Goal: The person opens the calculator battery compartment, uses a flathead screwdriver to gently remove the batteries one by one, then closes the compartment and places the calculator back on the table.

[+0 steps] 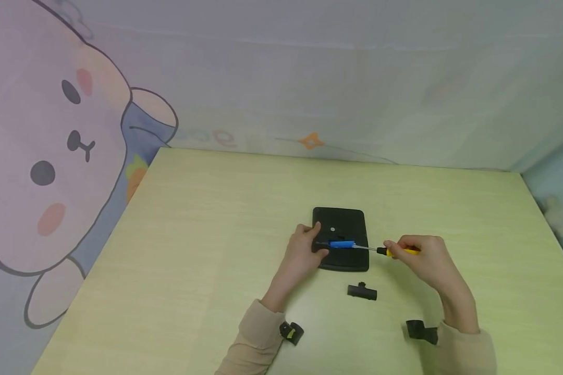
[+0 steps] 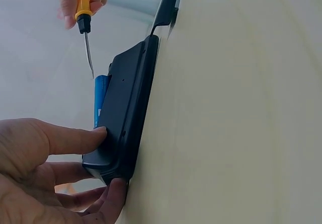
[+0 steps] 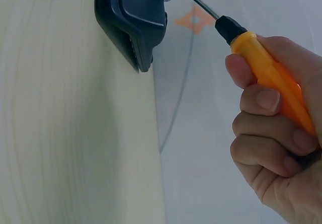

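A flat black device [image 1: 349, 224] lies on the table with its battery recess facing up. Part of a blue cylindrical battery [image 1: 341, 244] stands out of that recess. My left hand [image 1: 302, 250] grips the device's left edge, thumb on the upper face and fingers at the side, as the left wrist view shows. In my right hand [image 1: 424, 255] is a screwdriver with a yellow handle [image 3: 276, 78], fingers curled round it. Its thin metal shaft points left, and the tip is close to the battery's right end; whether they touch I cannot tell.
A small black cover-like piece [image 1: 362, 291] lies on the pale wooden table [image 1: 206, 234], just in front of the device. Behind the table hangs a printed curtain [image 1: 262, 78]. Black wrist mounts [image 1: 422, 332] sit near both sleeves.
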Tool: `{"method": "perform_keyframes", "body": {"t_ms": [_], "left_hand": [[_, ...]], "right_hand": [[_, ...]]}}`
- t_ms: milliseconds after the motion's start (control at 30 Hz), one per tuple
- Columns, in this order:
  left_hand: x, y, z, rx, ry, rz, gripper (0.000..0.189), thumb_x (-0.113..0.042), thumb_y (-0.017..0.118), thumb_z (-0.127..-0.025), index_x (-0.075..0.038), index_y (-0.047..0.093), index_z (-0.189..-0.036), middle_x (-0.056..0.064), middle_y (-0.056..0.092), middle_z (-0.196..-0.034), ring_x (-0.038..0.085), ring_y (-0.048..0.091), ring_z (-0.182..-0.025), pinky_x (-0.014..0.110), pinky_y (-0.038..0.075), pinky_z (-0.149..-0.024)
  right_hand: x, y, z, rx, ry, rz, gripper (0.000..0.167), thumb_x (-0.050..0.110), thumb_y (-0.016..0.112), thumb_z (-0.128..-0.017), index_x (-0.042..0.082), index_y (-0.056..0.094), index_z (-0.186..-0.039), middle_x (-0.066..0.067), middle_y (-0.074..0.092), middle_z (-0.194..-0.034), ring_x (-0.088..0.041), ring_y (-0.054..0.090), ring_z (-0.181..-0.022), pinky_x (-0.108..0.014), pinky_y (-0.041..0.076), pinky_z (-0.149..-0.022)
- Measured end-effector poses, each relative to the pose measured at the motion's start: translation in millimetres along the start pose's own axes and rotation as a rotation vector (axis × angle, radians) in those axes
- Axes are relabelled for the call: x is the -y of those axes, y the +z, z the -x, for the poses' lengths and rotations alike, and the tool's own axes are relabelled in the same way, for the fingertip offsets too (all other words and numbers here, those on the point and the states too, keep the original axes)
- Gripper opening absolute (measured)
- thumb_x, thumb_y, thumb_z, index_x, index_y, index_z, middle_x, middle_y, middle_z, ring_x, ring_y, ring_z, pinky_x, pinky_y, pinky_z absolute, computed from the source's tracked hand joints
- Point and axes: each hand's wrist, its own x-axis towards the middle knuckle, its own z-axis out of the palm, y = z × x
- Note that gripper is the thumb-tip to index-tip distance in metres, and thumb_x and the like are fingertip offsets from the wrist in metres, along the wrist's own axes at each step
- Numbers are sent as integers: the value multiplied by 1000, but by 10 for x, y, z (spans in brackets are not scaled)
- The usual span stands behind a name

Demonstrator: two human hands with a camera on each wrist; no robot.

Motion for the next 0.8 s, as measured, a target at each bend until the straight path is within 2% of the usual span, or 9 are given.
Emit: {"method": "perform_keyframes", "body": {"t_ms": [300, 633, 800], "left_hand": [[-5, -10, 13, 6, -7, 6, 65, -14, 70, -86, -5, 42, -144, 20, 48, -133, 32, 53, -116, 40, 48, -94], [-7, -29, 18, 1, 5, 27, 65, -13, 71, -86, -3, 43, -143, 21, 49, -132, 33, 53, -118, 42, 48, -95], [-11, -39, 15, 7, -1, 37, 64, -12, 71, -86, -3, 43, -143, 21, 48, -133, 34, 53, -118, 44, 47, -96]], "right_hand": [[18, -14, 8, -14, -10, 15, 28, 29, 67, -90, 14, 67, -67, -1, 64, -67, -7, 42, -59, -22, 33, -54], [-32, -50, 9, 73, 57, -10, 32, 36, 57, -96, 8, 64, -83, -5, 55, -71, -8, 39, -60, -24, 33, -54], [-59, -42, 22, 74, 68, -26, 32, 37, 55, -97, 7, 61, -91, -8, 57, -72, -8, 38, -58, -25, 33, -51]]}}
